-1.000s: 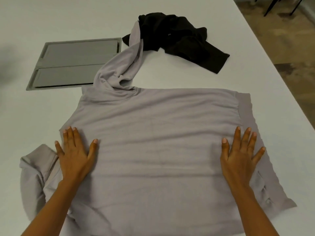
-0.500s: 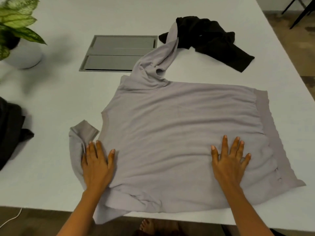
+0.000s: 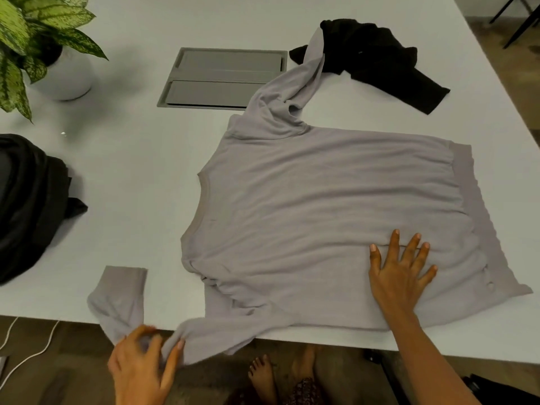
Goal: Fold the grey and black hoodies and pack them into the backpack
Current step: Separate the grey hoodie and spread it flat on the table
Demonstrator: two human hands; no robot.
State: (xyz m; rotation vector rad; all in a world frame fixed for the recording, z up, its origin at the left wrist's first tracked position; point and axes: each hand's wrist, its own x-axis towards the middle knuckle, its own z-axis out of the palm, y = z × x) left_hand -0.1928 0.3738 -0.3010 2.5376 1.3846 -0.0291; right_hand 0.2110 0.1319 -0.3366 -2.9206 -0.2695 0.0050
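Observation:
The grey hoodie (image 3: 336, 206) lies flat on the white table (image 3: 131, 171), its hem to the right. One sleeve runs up and away onto the crumpled black hoodie (image 3: 377, 59) at the back. The near sleeve hangs over the table's front edge. My left hand (image 3: 143, 369) grips that sleeve just below the edge, with the cuff end lying on the table to its left. My right hand (image 3: 400, 273) presses flat with spread fingers on the hoodie's lower right part. The black backpack (image 3: 26, 206) sits at the left edge, partly cut off.
A grey recessed cable hatch (image 3: 222, 78) is set into the table behind the hoodie. A potted plant (image 3: 43, 48) in a white pot stands at the back left. White cables (image 3: 26, 355) and bare feet show on the floor below the front edge.
My left hand left the hoodie's body, dropped below the table edge and took hold of the near sleeve. My right hand stayed pressed on the fabric. The view shifted left and back.

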